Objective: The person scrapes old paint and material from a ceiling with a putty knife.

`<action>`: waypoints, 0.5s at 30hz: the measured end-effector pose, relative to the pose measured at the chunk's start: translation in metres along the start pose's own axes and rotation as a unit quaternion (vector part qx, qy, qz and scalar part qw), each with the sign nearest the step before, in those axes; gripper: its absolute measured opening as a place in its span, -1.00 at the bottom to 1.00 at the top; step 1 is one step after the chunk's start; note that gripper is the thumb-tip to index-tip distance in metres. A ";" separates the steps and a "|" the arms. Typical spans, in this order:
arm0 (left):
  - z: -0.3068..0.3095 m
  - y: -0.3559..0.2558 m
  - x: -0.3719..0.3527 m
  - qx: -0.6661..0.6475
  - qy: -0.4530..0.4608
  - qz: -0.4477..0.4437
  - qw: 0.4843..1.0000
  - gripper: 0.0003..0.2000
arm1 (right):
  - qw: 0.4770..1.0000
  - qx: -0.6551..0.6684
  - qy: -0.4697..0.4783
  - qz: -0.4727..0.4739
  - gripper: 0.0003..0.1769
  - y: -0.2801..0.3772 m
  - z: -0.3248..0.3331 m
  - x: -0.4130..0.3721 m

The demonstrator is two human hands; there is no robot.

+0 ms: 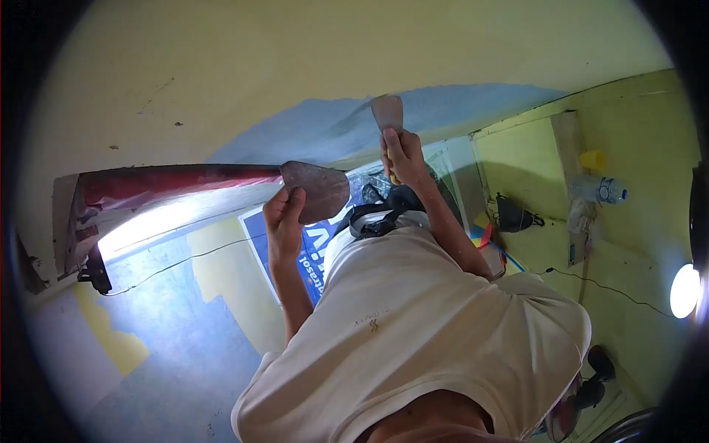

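Observation:
My right hand (402, 153) grips a putty knife (388, 112) with a yellow handle. Its blade points up and meets the wall at a patch of blue-grey (325, 125) on the cream surface. In my left hand (284, 221) is a wide, flat scraper blade (317, 193), dull brown-grey, pinched between thumb and fingers; any handle is hidden. This blade is held lower than the putty knife, by the right end of a recess with red plastic sheeting (177, 181).
A bright lamp (685, 290) glows at the far right, with a thin cable. Along the right wall are a plastic bottle (602, 190), a yellow cup (591, 160) and a black bag (511, 214). Below my hands lies a blue printed banner (258, 247). A wire crosses on the left.

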State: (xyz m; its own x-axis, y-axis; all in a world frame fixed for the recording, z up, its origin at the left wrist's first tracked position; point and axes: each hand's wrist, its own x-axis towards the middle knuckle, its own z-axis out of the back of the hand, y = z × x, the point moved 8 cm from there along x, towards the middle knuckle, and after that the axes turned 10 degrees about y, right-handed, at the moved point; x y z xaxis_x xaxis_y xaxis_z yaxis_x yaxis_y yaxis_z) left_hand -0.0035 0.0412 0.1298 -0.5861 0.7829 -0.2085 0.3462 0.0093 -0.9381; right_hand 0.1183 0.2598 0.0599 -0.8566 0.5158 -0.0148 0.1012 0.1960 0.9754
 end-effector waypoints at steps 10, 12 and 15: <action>0.007 0.000 0.005 -0.002 0.028 -0.026 0.999 -0.77 | 1.000 0.020 0.007 0.013 -0.49 0.027 -0.011 0.003; 0.007 0.003 0.002 -0.026 0.028 -0.016 0.999 -0.76 | 1.000 -0.007 0.006 0.011 -0.49 0.019 -0.007 0.003; -0.008 -0.009 -0.001 -0.032 0.025 -0.013 0.999 -0.78 | 1.000 0.002 0.000 -0.006 -0.50 0.008 -0.004 0.001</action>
State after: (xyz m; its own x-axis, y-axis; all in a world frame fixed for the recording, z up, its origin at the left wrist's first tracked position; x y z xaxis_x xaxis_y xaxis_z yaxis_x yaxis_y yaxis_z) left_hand -0.0005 0.0451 0.1405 -0.5591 0.8119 -0.1680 0.3783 0.0694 -0.9231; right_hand 0.1158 0.2583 0.0686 -0.8578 0.5132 -0.0265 0.0931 0.2060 0.9741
